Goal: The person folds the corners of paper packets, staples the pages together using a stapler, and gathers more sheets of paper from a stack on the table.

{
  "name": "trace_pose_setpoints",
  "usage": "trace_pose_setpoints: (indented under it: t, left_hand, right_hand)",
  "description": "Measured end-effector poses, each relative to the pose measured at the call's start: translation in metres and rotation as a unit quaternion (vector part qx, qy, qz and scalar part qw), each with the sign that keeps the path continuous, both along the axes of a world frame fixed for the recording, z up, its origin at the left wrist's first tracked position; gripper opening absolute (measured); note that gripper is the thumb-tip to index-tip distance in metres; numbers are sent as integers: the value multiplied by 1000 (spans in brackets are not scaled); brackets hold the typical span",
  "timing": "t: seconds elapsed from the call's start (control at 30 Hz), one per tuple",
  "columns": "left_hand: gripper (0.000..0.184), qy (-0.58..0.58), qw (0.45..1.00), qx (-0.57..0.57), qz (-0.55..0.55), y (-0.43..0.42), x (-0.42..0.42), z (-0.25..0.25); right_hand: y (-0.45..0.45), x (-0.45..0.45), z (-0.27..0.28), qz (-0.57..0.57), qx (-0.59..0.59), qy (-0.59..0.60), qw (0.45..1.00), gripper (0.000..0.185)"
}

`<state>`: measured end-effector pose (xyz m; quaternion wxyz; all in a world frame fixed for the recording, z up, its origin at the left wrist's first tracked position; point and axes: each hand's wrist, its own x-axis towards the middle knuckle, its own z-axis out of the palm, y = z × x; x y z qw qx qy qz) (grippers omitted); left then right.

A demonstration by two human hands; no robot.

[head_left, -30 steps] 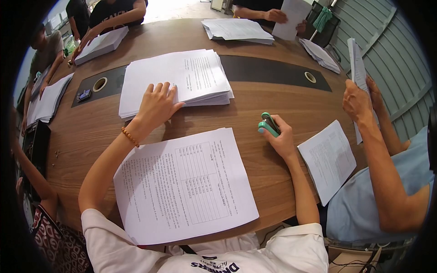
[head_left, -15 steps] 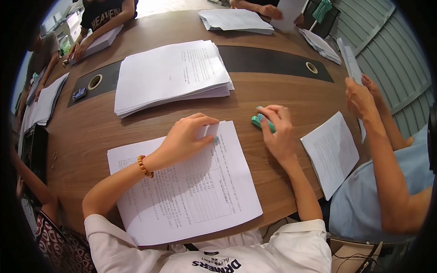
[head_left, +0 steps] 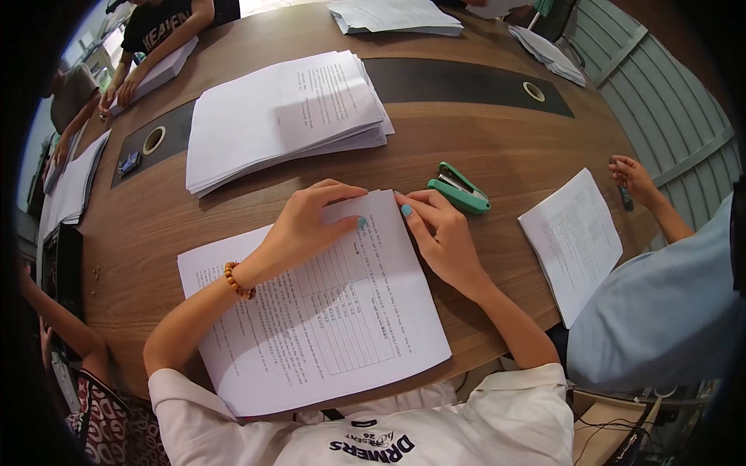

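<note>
Stack of paper (head_left: 284,116) beyond left fingers. Left hand (head_left: 307,225) loosely open, fingertips at top edge of printed sheets (head_left: 334,311), thumb resting on the page, bead bracelet (head_left: 239,281) at the wrist. Right hand (head_left: 444,242) has bent fingers touching the sheets' top right corner; can't tell if pinched. Green stapler (head_left: 465,196) on table (head_left: 497,287), just beyond right fingers, ungripped. Packet (head_left: 575,245) right of them, near co-worker's hand (head_left: 636,180).

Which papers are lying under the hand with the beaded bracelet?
The papers closest to the white shirt, printed with a ruled table; the left hand rests only on these.
</note>
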<state>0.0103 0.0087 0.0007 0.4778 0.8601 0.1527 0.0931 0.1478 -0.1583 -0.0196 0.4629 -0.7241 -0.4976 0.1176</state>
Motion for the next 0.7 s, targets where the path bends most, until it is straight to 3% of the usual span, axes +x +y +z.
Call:
trace_pose_setpoints:
  t: [0.2,0.27,0.7]
  left_hand:
    - [34,-14,1000,-5,-5,2,-1,-4]
    - [34,-10,998,53,-10,2,-3,-2]
    - [33,-5,998,51,-24,3,-3,-6]
  right_hand:
    - [1,-1,5,-2,-14,61,998,27]
    - [1,-2,3,-2,-2,59,998,27]
    - [-1,1,-2,3,-11,49,999,28]
